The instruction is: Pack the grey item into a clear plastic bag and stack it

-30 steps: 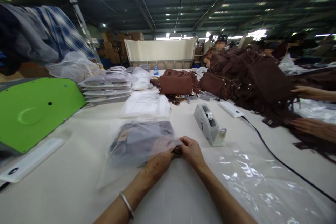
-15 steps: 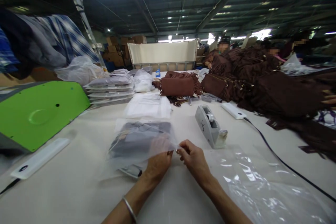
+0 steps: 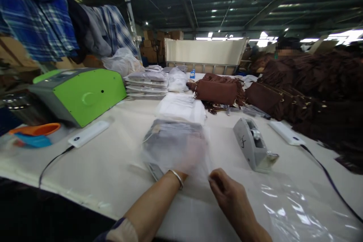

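Note:
A translucent plastic bag (image 3: pixel 205 170) lies on the table in front of me, around a flat dark grey item (image 3: pixel 167 141) with a small tan tag and string at its upper left. My left hand (image 3: pixel 194 155) reaches inside the bag up to the wrist, where a silver bangle sits. Seen through the film and smeared by motion, its fingers cannot be made out. To the right, my right hand (image 3: pixel 231 193) pinches the bag's edge between thumb and curled fingers.
A grey tape dispenser (image 3: pixel 252 143) stands right of the bag; clear film (image 3: pixel 292 208) lies nearer. White corded devices (image 3: pixel 89 134) flank the work area, beside a green machine (image 3: pixel 90 96). Behind are white sheets (image 3: pixel 181 107), packed bags (image 3: pixel 147 83) and brown fringed bags (image 3: pixel 217 90).
My left hand has pushed deeper into the bag, now up to the bangle. My right hand stays at the bag's edge, slightly lower. The view has swung left.

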Demonstrator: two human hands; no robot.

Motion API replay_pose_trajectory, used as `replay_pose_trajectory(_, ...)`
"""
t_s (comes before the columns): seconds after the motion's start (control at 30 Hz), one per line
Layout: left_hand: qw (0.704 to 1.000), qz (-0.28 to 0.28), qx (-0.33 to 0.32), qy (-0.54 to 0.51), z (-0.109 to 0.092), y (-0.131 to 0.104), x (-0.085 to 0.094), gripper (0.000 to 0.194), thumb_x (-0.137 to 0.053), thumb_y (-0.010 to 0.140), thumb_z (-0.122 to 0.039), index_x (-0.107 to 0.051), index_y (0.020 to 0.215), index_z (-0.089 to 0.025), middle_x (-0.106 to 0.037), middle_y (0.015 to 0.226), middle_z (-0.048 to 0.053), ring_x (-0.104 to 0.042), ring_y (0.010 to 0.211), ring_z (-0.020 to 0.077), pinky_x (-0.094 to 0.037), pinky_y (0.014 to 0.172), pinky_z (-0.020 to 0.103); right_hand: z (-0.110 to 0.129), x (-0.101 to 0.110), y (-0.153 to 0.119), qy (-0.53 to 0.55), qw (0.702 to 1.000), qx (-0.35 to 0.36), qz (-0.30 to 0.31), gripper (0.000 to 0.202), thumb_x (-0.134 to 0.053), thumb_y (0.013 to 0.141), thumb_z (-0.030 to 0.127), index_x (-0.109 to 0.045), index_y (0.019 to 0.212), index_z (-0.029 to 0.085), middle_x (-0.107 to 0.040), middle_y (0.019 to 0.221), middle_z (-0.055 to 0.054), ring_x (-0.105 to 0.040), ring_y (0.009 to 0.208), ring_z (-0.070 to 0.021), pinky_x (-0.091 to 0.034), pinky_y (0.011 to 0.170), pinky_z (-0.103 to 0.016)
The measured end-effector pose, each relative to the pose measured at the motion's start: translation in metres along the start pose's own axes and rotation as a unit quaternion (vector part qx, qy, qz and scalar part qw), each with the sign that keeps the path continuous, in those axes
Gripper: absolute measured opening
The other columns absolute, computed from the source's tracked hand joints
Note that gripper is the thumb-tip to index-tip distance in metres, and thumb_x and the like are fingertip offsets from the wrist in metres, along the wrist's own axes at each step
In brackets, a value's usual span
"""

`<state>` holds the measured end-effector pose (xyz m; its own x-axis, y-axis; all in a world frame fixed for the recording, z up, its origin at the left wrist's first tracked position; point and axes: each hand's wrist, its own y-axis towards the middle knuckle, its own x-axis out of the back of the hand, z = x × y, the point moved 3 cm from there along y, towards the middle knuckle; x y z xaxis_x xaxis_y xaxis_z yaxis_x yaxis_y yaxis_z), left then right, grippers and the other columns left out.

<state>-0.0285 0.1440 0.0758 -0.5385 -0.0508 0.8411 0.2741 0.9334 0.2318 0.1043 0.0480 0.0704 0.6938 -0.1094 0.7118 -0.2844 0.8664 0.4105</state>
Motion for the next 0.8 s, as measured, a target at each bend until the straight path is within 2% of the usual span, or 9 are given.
replay_pose_trajectory(0.1, 0.999, 0.005, -0.030, 0.017, -0.005, -0.019, 0.003, 0.037, -0.038, 0.098, -0.016, -0.052, 0.133, -0.015, -0.044, 0.145, 0.012, -0.036, 0.137, 0.0287, -0.031, 0.113, 0.042, -0.016, 0.007, -0.013, 0.004, 0.998, -0.060, -0.031, 0.023, -0.053, 0.090, 0.047, -0.054, 0.081, 0.026, -0.055, 0.057, 0.006, -0.054, 0.045, -0.0125, -0.044, 0.046, -0.020)
replay_pose_trajectory(0.2, 0.992, 0.049, -0.106, 0.043, 0.003, -0.072, 0.020, 0.037, -0.045, 0.096, -0.018, -0.053, 0.131, -0.024, -0.052, 0.139, 0.008, -0.051, 0.125, 0.0239, -0.042, 0.105, 0.036, -0.012, 0.009, -0.029, 0.020, 0.997, -0.059, -0.050, 0.026, -0.061, 0.085, 0.052, -0.055, 0.082, 0.027, -0.056, 0.056, 0.006, -0.054, 0.042, -0.0127, -0.045, 0.043, -0.020)
replay_pose_trajectory(0.27, 0.989, 0.061, -0.127, 0.048, 0.019, -0.114, 0.040, 0.031, -0.046, 0.097, -0.024, -0.056, 0.127, -0.025, -0.061, 0.127, 0.007, -0.061, 0.109, 0.0212, -0.050, 0.095, 0.033, 0.007, -0.001, -0.034, 0.055, 0.998, 0.003, -0.004, 0.022, -0.061, 0.088, 0.045, -0.056, 0.077, 0.027, -0.058, 0.057, 0.005, -0.055, 0.044, -0.0119, -0.046, 0.043, -0.019)
replay_pose_trajectory(0.37, 0.995, -0.064, -0.055, 0.057, 0.054, -0.164, 0.079, 0.027, -0.039, 0.099, -0.023, -0.059, 0.118, -0.021, -0.066, 0.111, 0.008, -0.061, 0.103, 0.0192, -0.051, 0.092, 0.033, 0.050, -0.028, -0.028, 0.105, 0.984, 0.129, 0.065, 0.013, -0.054, 0.094, 0.034, -0.062, 0.087, 0.026, -0.067, 0.074, 0.001, -0.065, 0.064, -0.0144, -0.054, 0.059, -0.020)
replay_pose_trajectory(0.43, 0.989, -0.135, 0.003, 0.066, 0.075, -0.183, 0.096, 0.026, -0.038, 0.099, -0.022, -0.061, 0.110, -0.020, -0.065, 0.105, 0.007, -0.060, 0.101, 0.0181, -0.051, 0.091, 0.032, 0.076, -0.052, -0.012, 0.092, 0.981, 0.159, 0.067, 0.015, -0.052, 0.094, 0.030, -0.063, 0.103, 0.024, -0.070, 0.093, -0.004, -0.068, 0.086, -0.0190, -0.056, 0.076, -0.027)
replay_pose_trajectory(0.5, 0.983, -0.156, 0.037, 0.084, 0.089, -0.192, 0.101, 0.022, -0.040, 0.097, -0.019, -0.061, 0.106, -0.020, -0.063, 0.105, 0.007, -0.060, 0.101, 0.0187, -0.051, 0.092, 0.033, 0.095, -0.079, 0.007, 0.048, 0.986, 0.144, 0.074, 0.024, -0.059, 0.089, 0.026, -0.061, 0.111, 0.021, -0.069, 0.107, -0.007, -0.065, 0.099, -0.0237, -0.054, 0.085, -0.034)
replay_pose_trajectory(0.63, 0.984, -0.105, 0.061, 0.129, 0.098, -0.190, 0.093, 0.016, -0.053, 0.090, -0.015, -0.061, 0.103, -0.020, -0.063, 0.102, 0.006, -0.059, 0.097, 0.0222, -0.051, 0.086, 0.037, 0.106, -0.124, 0.034, -0.036, 0.982, 0.124, 0.140, 0.025, -0.056, 0.085, 0.012, -0.064, 0.107, 0.023, -0.073, 0.096, -0.003, -0.069, 0.085, -0.0229, -0.055, 0.077, -0.032)
replay_pose_trajectory(0.7, 0.983, -0.063, 0.076, 0.152, 0.100, -0.186, 0.088, 0.015, -0.057, 0.088, -0.015, -0.061, 0.102, -0.020, -0.063, 0.100, 0.006, -0.058, 0.095, 0.0238, -0.049, 0.083, 0.039, 0.099, -0.133, 0.038, -0.065, 0.980, 0.142, 0.127, 0.029, -0.048, 0.088, 0.007, -0.066, 0.105, 0.023, -0.074, 0.093, -0.003, -0.069, 0.082, -0.0212, -0.054, 0.076, -0.030)
replay_pose_trajectory(0.8, 0.979, -0.007, 0.073, 0.191, 0.104, -0.179, 0.083, 0.012, -0.054, 0.091, -0.013, -0.062, 0.097, -0.019, -0.064, 0.094, 0.006, -0.058, 0.090, 0.0243, -0.046, 0.082, 0.040, 0.080, -0.128, 0.041, -0.123, 0.974, 0.181, 0.063, 0.032, -0.044, 0.090, 0.009, -0.065, 0.109, 0.022, -0.072, 0.105, -0.006, -0.067, 0.095, -0.0235, -0.053, 0.085, -0.034)
